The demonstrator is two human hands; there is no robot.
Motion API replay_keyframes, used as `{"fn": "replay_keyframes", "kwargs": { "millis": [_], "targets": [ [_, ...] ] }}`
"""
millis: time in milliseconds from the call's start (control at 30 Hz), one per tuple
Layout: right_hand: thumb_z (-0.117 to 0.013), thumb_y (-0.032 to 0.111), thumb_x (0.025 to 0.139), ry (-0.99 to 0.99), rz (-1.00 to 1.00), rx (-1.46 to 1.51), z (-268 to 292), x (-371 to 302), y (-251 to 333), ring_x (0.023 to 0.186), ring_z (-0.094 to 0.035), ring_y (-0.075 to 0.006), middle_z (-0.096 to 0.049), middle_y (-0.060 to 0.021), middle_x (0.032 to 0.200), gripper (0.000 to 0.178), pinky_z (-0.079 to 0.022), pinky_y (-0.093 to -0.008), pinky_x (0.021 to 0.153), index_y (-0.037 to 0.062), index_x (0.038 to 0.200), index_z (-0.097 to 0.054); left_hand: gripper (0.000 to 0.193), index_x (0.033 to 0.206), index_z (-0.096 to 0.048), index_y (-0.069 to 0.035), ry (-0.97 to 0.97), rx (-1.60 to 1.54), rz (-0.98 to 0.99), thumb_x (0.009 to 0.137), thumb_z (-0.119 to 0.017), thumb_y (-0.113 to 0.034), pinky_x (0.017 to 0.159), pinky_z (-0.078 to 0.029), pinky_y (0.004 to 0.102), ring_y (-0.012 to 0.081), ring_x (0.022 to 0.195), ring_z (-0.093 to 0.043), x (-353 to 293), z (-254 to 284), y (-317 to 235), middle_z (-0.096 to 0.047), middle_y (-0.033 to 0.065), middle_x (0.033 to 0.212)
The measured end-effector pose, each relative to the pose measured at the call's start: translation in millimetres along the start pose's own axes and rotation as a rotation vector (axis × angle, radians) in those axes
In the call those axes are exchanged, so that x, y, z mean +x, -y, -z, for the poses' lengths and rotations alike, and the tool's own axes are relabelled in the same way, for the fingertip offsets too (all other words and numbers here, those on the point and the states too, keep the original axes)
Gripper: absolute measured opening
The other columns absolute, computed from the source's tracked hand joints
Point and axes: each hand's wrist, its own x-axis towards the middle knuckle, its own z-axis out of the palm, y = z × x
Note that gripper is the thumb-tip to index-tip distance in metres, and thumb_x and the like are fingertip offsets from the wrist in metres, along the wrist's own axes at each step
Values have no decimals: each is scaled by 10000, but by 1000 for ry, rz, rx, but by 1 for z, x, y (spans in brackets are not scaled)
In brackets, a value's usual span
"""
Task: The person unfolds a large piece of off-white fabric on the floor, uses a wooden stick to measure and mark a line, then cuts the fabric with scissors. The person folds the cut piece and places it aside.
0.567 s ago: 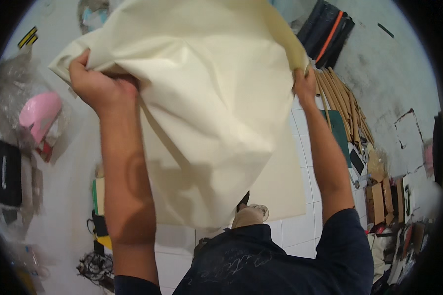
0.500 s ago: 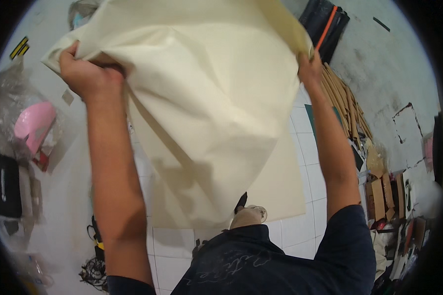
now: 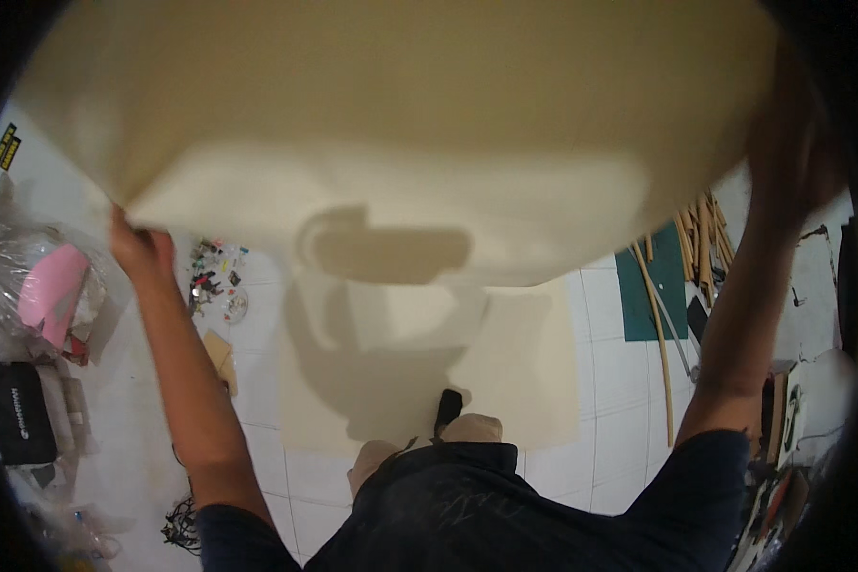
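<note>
A big cream sheet of paper (image 3: 400, 124) fills the upper half of the head view, lifted close to the camera. My left hand (image 3: 141, 250) grips its lower left edge. My right hand (image 3: 791, 153) holds its right edge, dark and blurred near the rim. Under the lifted sheet a second cream sheet (image 3: 505, 372) lies flat on the white tiled floor (image 3: 620, 381), with my shadow across it. My foot (image 3: 448, 415) stands at that sheet's near edge.
A green cutting mat (image 3: 653, 296) and several wooden strips (image 3: 701, 229) lie at the right. Small coloured bits (image 3: 210, 272) sit left of the flat sheet. A pink object in plastic wrap (image 3: 52, 291) and a black box (image 3: 14, 410) are at far left.
The sheet has swung up toward the camera and now covers the upper view. Both hands have spread wider apart, the left lower, the right out to the rim.
</note>
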Motion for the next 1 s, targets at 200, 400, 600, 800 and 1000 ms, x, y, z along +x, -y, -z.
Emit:
{"fn": "replay_keyframes", "kwargs": {
  "millis": [200, 400, 600, 800, 1000],
  "targets": [
    [-743, 94, 646, 1052, -650, 549, -52, -220, 124, 796, -660, -281, -674, -75, 927, 628, -533, -383, 690, 208, 1241, -576, 485, 1302, -482, -68, -349, 953, 933, 949, -479, -400, 909, -476, 429, 292, 1095, -555, -204, 249, 114, -580, 103, 1221],
    [-639, 198, 794, 1234, -753, 553, -119, -376, 184, 849, -643, -305, -638, -85, 916, 431, -518, -431, 689, 216, 1217, -560, 995, 1491, -136, -129, -452, 707, 1341, 796, -432, -776, 890, -449, 606, 425, 1274, -352, -349, 171, 158, -227, 275, 1459],
    [-634, 240, 833, 1497, -751, 755, -153, -393, 225, 906, -631, -322, -639, -104, 972, 323, -502, -450, 760, 158, 1140, -578, 793, 1347, -324, -32, -545, 418, 1531, 796, -724, -441, 821, -538, 511, 398, 1046, -560, -396, 253, 235, -506, 273, 1184],
    [-671, 298, 829, 1549, -1083, 798, -120, -397, 196, 968, -611, -332, -620, -143, 1013, 353, -482, -447, 828, 114, 1106, -552, 443, 1134, -526, -9, -526, 822, 1912, 784, -731, -185, 741, -572, 460, 333, 776, -647, -458, 307, 274, -587, 202, 1068],
    [-691, 430, 792, 1680, -1267, 569, -106, -438, 210, 1046, -575, -344, -582, -168, 1088, 484, -473, -457, 856, 87, 1108, -561, 436, 1190, -504, -44, -739, 977, 1445, 770, -615, -80, 644, -500, 379, 247, 690, -580, -422, 305, 262, -567, 139, 939]
  ]
}}
